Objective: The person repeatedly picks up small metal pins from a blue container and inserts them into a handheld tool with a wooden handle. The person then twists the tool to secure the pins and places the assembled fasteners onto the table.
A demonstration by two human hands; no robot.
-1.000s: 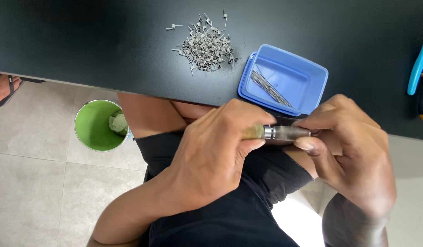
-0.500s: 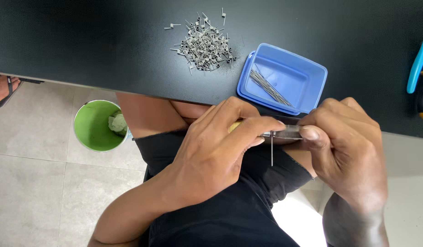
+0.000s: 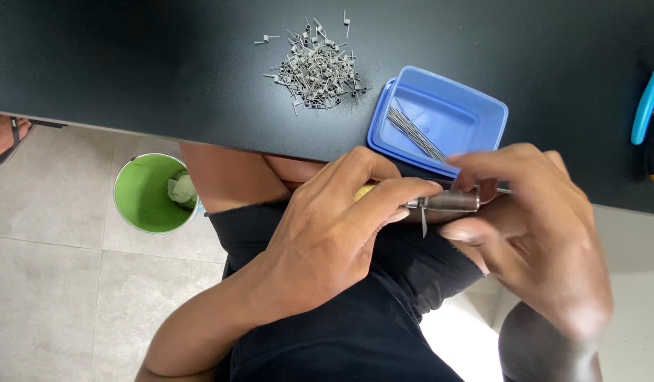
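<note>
My left hand (image 3: 334, 233) grips a small hand tool with a yellowish handle and a grey metal barrel (image 3: 451, 201), held level over my lap just below the table's edge. A short wire end sticks down from the barrel. My right hand (image 3: 532, 240) closes its fingers around the barrel's far end and the wire there. Behind the hands sits a blue plastic tray (image 3: 475, 117) holding several straight wires. A pile of small wound wire coils (image 3: 316, 67) lies on the black table (image 3: 129, 64) to the tray's left.
A green bucket (image 3: 150, 194) with a crumpled scrap inside stands on the tiled floor at my left. Blue-handled pliers (image 3: 649, 95) lie at the table's right edge. A sandalled foot of another person (image 3: 2, 134) shows at far left.
My right hand has turned about the tool's barrel, its fingers now higher and more over the top. The wire end still hangs below. My left hand has kept its grip.
</note>
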